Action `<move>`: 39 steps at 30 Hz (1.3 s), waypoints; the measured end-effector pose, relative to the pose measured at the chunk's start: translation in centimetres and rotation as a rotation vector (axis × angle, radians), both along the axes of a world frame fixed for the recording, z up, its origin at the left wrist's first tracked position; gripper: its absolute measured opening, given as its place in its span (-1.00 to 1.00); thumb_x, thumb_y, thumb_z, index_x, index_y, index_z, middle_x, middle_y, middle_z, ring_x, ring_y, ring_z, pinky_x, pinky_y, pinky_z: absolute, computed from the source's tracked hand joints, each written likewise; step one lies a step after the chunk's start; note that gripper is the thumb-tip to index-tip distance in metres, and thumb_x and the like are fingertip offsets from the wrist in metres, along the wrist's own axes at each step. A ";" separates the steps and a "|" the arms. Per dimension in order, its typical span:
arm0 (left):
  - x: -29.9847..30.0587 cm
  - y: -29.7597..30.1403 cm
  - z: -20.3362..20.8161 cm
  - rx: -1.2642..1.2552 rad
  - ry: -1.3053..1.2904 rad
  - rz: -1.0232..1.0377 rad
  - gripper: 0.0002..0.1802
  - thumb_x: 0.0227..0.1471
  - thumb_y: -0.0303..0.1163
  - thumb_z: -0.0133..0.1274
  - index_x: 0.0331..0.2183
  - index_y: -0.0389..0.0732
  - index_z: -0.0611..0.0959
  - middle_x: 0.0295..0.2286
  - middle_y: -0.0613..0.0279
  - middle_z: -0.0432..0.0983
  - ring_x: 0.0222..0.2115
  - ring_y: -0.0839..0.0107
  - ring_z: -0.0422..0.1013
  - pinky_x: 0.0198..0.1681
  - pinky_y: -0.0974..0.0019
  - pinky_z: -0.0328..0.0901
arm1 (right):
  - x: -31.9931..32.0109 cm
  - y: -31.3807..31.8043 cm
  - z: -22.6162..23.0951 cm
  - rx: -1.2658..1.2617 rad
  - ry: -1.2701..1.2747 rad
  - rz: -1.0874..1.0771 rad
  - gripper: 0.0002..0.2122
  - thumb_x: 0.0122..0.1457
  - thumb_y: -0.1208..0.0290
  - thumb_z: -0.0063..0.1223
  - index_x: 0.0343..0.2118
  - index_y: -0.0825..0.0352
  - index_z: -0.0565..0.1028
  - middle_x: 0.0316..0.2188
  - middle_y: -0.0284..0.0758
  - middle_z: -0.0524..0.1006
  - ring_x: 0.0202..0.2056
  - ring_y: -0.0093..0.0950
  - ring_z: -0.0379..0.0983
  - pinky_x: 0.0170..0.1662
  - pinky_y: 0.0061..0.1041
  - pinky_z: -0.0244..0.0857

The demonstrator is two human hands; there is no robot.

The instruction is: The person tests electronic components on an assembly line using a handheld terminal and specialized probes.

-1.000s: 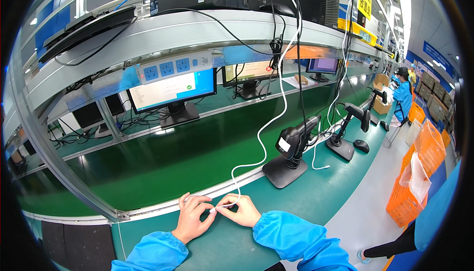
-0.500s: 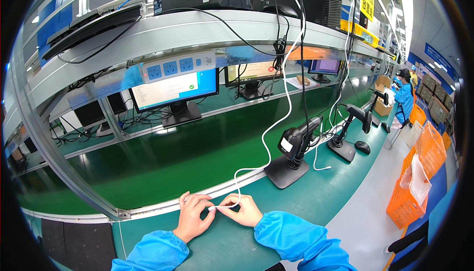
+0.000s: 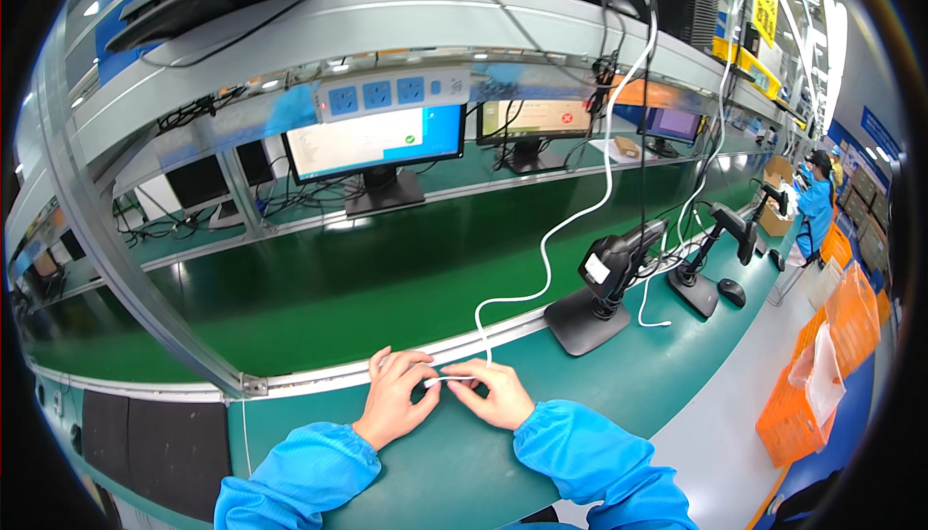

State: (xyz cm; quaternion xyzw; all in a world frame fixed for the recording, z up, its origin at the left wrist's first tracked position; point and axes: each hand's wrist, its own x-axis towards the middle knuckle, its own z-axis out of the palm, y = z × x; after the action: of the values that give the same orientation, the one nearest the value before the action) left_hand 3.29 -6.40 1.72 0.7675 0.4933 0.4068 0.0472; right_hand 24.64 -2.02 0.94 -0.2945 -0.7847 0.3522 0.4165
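Observation:
A white cable (image 3: 545,257) hangs down from the shelf, loops over the bench edge and runs down into my hands. My left hand (image 3: 398,398) pinches the cable's end between thumb and fingertips, where a small pale plug shows in part. Just to the right, my right hand (image 3: 493,397) grips the same cable close behind that end, thumb and fingers pressed together. A short stretch of cable spans the small gap between the two hands. Both hands are held over the near green bench top (image 3: 464,472), by its rail.
Right of my hands stand a black barcode scanner on its stand (image 3: 586,317), a second scanner (image 3: 694,288) and a mouse (image 3: 732,291). A metal post (image 3: 145,279) rises at left. Monitors (image 3: 372,148) stand beyond the green belt. A co-worker (image 3: 818,206) is far right, beyond orange crates (image 3: 797,424).
My view has shifted, so the bench and monitors sit farther right in the picture. Both hands still pinch the cable; its short stretch between them now shows straighter.

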 end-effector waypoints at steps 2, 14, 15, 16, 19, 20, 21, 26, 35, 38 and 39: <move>0.0 -0.1 -0.1 0.008 0.033 -0.040 -0.84 0.05 -0.34 0.29 -0.28 -0.07 0.67 -0.09 0.30 0.55 0.00 0.27 0.47 0.31 -0.17 0.02 | -0.2 -0.1 0.7 -0.009 0.026 -0.008 -0.79 0.21 0.55 0.28 -0.09 0.36 0.65 -0.24 -0.22 0.68 -0.24 -0.39 0.67 -0.15 -0.44 0.57; -0.1 -0.1 0.1 0.016 -0.006 -0.020 -0.78 0.11 -0.35 0.31 -0.19 -0.07 0.67 -0.08 0.31 0.57 0.02 0.30 0.47 0.31 -0.15 0.01 | 0.0 0.4 0.9 0.031 0.058 -0.101 -0.92 0.21 0.56 0.30 -0.25 0.39 0.67 -0.33 -0.25 0.70 -0.30 -0.43 0.67 -0.20 -0.48 0.55; -0.1 -0.1 0.0 0.018 -0.004 -0.021 -0.79 0.11 -0.36 0.31 -0.18 -0.07 0.67 -0.08 0.30 0.57 0.02 0.30 0.47 0.31 -0.15 0.01 | 0.0 0.3 0.9 0.015 0.064 -0.101 -0.92 0.21 0.56 0.29 -0.25 0.39 0.67 -0.33 -0.25 0.70 -0.30 -0.44 0.67 -0.20 -0.48 0.55; -0.1 -0.1 0.0 0.011 -0.002 -0.019 -0.79 0.11 -0.36 0.31 -0.18 -0.07 0.67 -0.08 0.30 0.57 0.02 0.30 0.47 0.31 -0.15 0.01 | -0.1 0.2 0.9 -0.001 0.069 -0.101 -0.92 0.22 0.56 0.29 -0.24 0.39 0.67 -0.33 -0.26 0.70 -0.30 -0.45 0.67 -0.19 -0.49 0.55; 0.0 -0.2 0.0 0.025 0.002 -0.036 -0.80 0.12 -0.37 0.31 -0.19 -0.06 0.68 -0.08 0.30 0.57 0.01 0.31 0.47 0.30 -0.14 0.02 | 0.0 0.0 0.7 -0.027 0.090 -0.077 -0.90 0.22 0.57 0.28 -0.22 0.40 0.66 -0.32 -0.26 0.70 -0.30 -0.45 0.66 -0.19 -0.49 0.54; 0.0 -0.2 0.1 0.034 0.002 -0.037 -0.80 0.11 -0.38 0.31 -0.19 -0.06 0.68 -0.08 0.31 0.57 0.01 0.31 0.48 0.30 -0.14 0.02 | 0.0 0.0 0.6 -0.031 0.091 -0.079 -0.90 0.22 0.57 0.28 -0.22 0.40 0.66 -0.32 -0.26 0.70 -0.30 -0.45 0.66 -0.19 -0.49 0.54; 0.0 -0.2 0.1 0.043 0.002 -0.036 -0.80 0.11 -0.38 0.31 -0.19 -0.06 0.68 -0.09 0.31 0.57 0.00 0.31 0.48 0.29 -0.14 0.03 | 0.0 0.0 0.6 -0.022 0.096 -0.062 -0.90 0.22 0.58 0.27 -0.21 0.40 0.65 -0.31 -0.25 0.70 -0.30 -0.45 0.66 -0.19 -0.49 0.54; 0.0 -0.2 0.0 0.066 -0.002 -0.036 -0.80 0.10 -0.40 0.32 -0.20 -0.05 0.69 -0.09 0.32 0.57 -0.02 0.32 0.49 0.29 -0.13 0.03 | 0.1 -0.1 0.7 -0.024 0.075 -0.024 -0.88 0.23 0.59 0.26 -0.18 0.41 0.64 -0.27 -0.24 0.68 -0.27 -0.44 0.66 -0.18 -0.47 0.54; 0.1 -0.1 0.1 0.072 -0.022 -0.024 -0.79 0.08 -0.43 0.32 -0.20 -0.07 0.68 -0.10 0.31 0.58 -0.04 0.31 0.50 0.31 -0.10 0.01 | 0.1 -0.1 0.4 -0.063 0.065 0.000 -0.85 0.29 0.61 0.15 -0.11 0.41 0.62 -0.25 -0.23 0.67 -0.24 -0.42 0.65 -0.18 -0.47 0.54; -0.1 0.0 -0.2 0.055 -0.050 0.007 -0.77 0.07 -0.44 0.32 -0.20 -0.08 0.67 -0.10 0.30 0.58 -0.04 0.29 0.49 0.31 -0.09 0.00 | -0.1 -0.5 0.6 -0.161 0.101 0.010 -0.81 0.32 0.61 0.10 -0.04 0.40 0.60 -0.23 -0.23 0.67 -0.24 -0.44 0.65 -0.17 -0.47 0.54; -0.2 0.1 -0.4 0.044 -0.065 0.019 -0.77 0.07 -0.44 0.32 -0.19 -0.08 0.66 -0.10 0.29 0.58 -0.04 0.29 0.49 0.31 -0.08 0.00 | 0.0 -0.6 0.5 -0.179 0.105 0.015 -0.78 0.32 0.61 0.09 0.00 0.39 0.58 -0.22 -0.22 0.66 -0.25 -0.45 0.64 -0.18 -0.48 0.53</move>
State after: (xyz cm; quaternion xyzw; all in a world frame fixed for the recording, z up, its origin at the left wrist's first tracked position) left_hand 3.13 -6.31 1.36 0.7500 0.4897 0.4426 0.0427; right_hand 24.69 -2.62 1.46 -0.3055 -0.7295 0.4389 0.4265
